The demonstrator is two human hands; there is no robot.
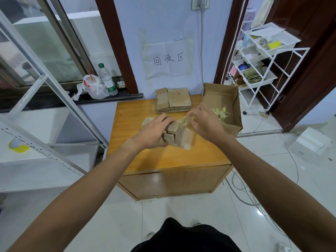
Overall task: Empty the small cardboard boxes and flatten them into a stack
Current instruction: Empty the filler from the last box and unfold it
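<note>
A small brown cardboard box (179,136) sits over the middle of the wooden cabinet top (163,157). My left hand (152,131) grips its left side. My right hand (205,120) pinches a strip of clear yellowish tape (185,120) that stretches off the box's top. A stack of flattened boxes (173,100) lies at the back of the cabinet against the wall. To the right stands a larger open cardboard box (234,104) holding crumpled tape scraps (221,111).
A small paper scrap (147,120) lies left of my left hand. A plastic bottle (107,80) and a tied plastic bag (94,87) stand on the dark sill at left. A white wire rack (261,64) fills the right doorway. Cables trail on the tiled floor.
</note>
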